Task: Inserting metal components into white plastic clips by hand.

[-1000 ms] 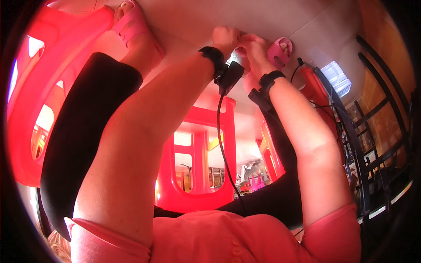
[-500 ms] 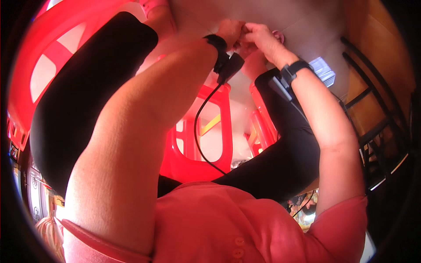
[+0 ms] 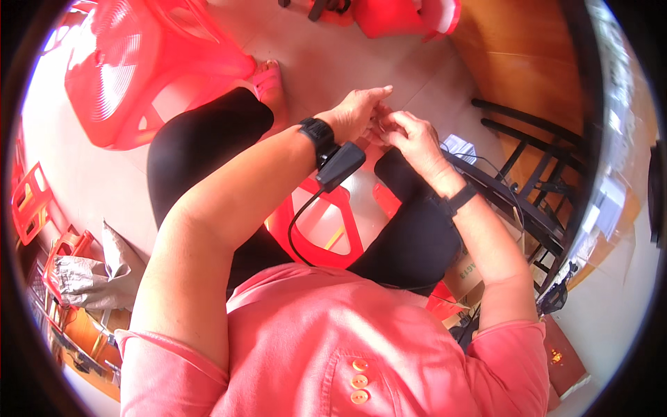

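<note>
My left hand (image 3: 358,111) and my right hand (image 3: 410,135) meet above my knees, fingertips pinched together around something very small that I cannot make out. The left index finger points out to the right. A black band with a small black box (image 3: 339,165) and a black cable (image 3: 299,229) is strapped on my left wrist; a black band (image 3: 458,201) circles my right wrist. I sit in black trousers (image 3: 201,146) and a pink buttoned shirt (image 3: 333,340).
A red plastic stool (image 3: 139,62) lies tipped at the upper left. A red stool (image 3: 326,229) stands between my legs. Black metal chair frames (image 3: 528,160) stand on the right by a wooden panel (image 3: 521,55). Grey cloth (image 3: 90,271) and red crates (image 3: 31,201) lie at the left.
The view has swung down and back, so both hands now sit lower in the picture and the floor shows above them. The hands stay together at the fingertips.
</note>
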A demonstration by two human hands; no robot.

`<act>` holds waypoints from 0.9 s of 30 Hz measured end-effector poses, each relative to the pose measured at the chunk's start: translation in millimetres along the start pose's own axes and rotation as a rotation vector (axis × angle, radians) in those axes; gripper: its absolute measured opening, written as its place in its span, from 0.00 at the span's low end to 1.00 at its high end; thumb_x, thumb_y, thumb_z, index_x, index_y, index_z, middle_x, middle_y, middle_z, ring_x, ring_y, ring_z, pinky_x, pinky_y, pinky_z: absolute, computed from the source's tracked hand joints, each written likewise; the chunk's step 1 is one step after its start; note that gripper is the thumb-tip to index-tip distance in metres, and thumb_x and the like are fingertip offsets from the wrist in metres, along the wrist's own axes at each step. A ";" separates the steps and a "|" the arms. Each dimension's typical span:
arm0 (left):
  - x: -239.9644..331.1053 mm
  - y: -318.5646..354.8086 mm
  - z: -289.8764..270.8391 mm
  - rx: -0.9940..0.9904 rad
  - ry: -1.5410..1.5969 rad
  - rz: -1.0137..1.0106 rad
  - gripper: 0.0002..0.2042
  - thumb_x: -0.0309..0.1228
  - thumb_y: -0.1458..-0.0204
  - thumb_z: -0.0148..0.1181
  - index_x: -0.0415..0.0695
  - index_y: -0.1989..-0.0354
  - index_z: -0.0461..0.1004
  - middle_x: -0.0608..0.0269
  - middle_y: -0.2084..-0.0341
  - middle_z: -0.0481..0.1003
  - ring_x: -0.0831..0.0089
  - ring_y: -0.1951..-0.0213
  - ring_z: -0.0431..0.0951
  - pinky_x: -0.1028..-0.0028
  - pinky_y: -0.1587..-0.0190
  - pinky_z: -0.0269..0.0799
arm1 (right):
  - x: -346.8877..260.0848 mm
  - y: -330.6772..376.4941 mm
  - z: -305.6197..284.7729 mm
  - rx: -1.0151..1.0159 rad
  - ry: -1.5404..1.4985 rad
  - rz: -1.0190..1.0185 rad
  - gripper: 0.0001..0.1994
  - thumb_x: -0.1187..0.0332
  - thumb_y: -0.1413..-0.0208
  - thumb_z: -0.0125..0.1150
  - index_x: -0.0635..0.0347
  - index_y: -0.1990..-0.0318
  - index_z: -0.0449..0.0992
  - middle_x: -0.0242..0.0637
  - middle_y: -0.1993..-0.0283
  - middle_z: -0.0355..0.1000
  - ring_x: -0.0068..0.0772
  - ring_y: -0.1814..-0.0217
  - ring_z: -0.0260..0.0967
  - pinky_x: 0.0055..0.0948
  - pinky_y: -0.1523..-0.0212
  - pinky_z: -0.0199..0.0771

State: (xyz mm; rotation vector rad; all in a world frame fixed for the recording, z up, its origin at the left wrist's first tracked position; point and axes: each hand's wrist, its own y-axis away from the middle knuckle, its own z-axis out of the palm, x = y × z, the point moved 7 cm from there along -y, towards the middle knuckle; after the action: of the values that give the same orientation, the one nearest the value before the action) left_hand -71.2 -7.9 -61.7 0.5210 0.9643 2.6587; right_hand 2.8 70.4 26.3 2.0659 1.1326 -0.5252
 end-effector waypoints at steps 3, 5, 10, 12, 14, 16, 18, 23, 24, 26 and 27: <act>4.2 41.7 24.6 -0.087 0.038 -0.057 0.27 0.53 0.37 0.53 0.34 0.56 0.71 0.50 0.61 0.76 0.53 0.59 0.79 0.50 0.54 0.77 | -54.9 35.1 -24.1 0.190 0.198 -0.143 0.09 0.72 0.47 0.67 0.57 0.57 0.79 0.36 0.61 0.76 0.39 0.63 0.78 0.34 0.59 0.78; 3.5 67.3 38.6 -0.097 0.063 -0.060 0.28 0.54 0.37 0.52 0.33 0.54 0.71 0.50 0.58 0.76 0.55 0.55 0.79 0.52 0.46 0.73 | -97.2 61.1 -32.4 0.347 0.342 -0.378 0.09 0.73 0.50 0.66 0.53 0.60 0.80 0.35 0.65 0.72 0.43 0.62 0.74 0.39 0.60 0.76; 0.4 127.2 77.3 -0.148 0.078 0.010 0.29 0.54 0.36 0.51 0.33 0.49 0.71 0.53 0.55 0.77 0.60 0.53 0.78 0.58 0.45 0.72 | -148.0 105.8 -39.5 0.544 0.411 -0.496 0.10 0.72 0.54 0.67 0.50 0.62 0.80 0.31 0.61 0.72 0.39 0.54 0.72 0.39 0.53 0.72; -0.1 147.3 89.4 -0.148 0.033 0.049 0.28 0.53 0.37 0.52 0.34 0.49 0.71 0.55 0.55 0.77 0.62 0.52 0.78 0.59 0.47 0.72 | -153.8 120.9 -43.1 0.597 0.385 -0.522 0.09 0.72 0.55 0.67 0.51 0.63 0.80 0.31 0.61 0.72 0.40 0.55 0.72 0.40 0.53 0.72; -3.8 165.3 98.6 -0.151 -0.005 0.077 0.28 0.53 0.37 0.52 0.35 0.48 0.71 0.56 0.56 0.77 0.62 0.53 0.78 0.59 0.47 0.72 | -161.2 137.1 -46.3 0.639 0.353 -0.540 0.09 0.73 0.55 0.67 0.52 0.64 0.80 0.32 0.61 0.73 0.41 0.56 0.72 0.40 0.54 0.72; -8.4 180.1 108.2 -0.157 -0.042 0.099 0.27 0.52 0.37 0.52 0.36 0.48 0.71 0.57 0.56 0.77 0.62 0.54 0.78 0.60 0.48 0.73 | -160.3 147.7 -52.8 0.647 0.208 -0.461 0.07 0.73 0.53 0.67 0.54 0.65 0.79 0.33 0.63 0.73 0.42 0.57 0.73 0.41 0.53 0.72; -12.7 192.3 118.9 -0.181 -0.062 0.128 0.26 0.51 0.37 0.53 0.37 0.48 0.71 0.58 0.58 0.76 0.62 0.57 0.78 0.60 0.49 0.73 | -166.2 161.3 -55.6 0.679 0.219 -0.487 0.06 0.72 0.53 0.67 0.54 0.65 0.79 0.33 0.63 0.74 0.43 0.57 0.73 0.41 0.54 0.72; -30.1 223.1 141.4 -0.125 -0.124 0.142 0.25 0.50 0.37 0.53 0.37 0.48 0.71 0.59 0.58 0.76 0.61 0.58 0.78 0.60 0.49 0.73 | -176.9 201.7 -60.6 0.735 0.210 -0.561 0.09 0.72 0.53 0.70 0.57 0.63 0.80 0.36 0.63 0.74 0.44 0.60 0.74 0.38 0.60 0.75; -33.4 228.4 144.9 -0.109 -0.138 0.141 0.24 0.49 0.37 0.53 0.37 0.49 0.72 0.59 0.59 0.77 0.61 0.58 0.78 0.59 0.50 0.73 | -175.2 210.1 -59.5 0.714 0.175 -0.546 0.08 0.72 0.52 0.68 0.56 0.63 0.79 0.36 0.63 0.74 0.45 0.59 0.74 0.40 0.60 0.74; -41.2 234.6 153.0 -0.221 -0.131 0.122 0.23 0.48 0.37 0.53 0.38 0.51 0.72 0.58 0.60 0.78 0.60 0.58 0.79 0.58 0.50 0.74 | -173.7 223.9 -59.4 0.724 0.139 -0.552 0.07 0.71 0.51 0.67 0.55 0.63 0.79 0.36 0.62 0.75 0.46 0.59 0.74 0.42 0.59 0.73; -49.1 238.9 158.2 -0.328 -0.104 0.089 0.21 0.47 0.36 0.53 0.38 0.52 0.73 0.58 0.60 0.78 0.59 0.58 0.79 0.57 0.50 0.75 | -170.8 232.8 -54.6 0.729 0.135 -0.556 0.07 0.72 0.50 0.66 0.56 0.63 0.78 0.37 0.62 0.75 0.46 0.59 0.74 0.42 0.59 0.73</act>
State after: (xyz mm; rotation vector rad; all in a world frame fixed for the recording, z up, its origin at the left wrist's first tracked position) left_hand 9.6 -114.6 196.4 0.6288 0.4715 2.7581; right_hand 109.6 -68.1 262.5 2.3829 1.8074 -1.2290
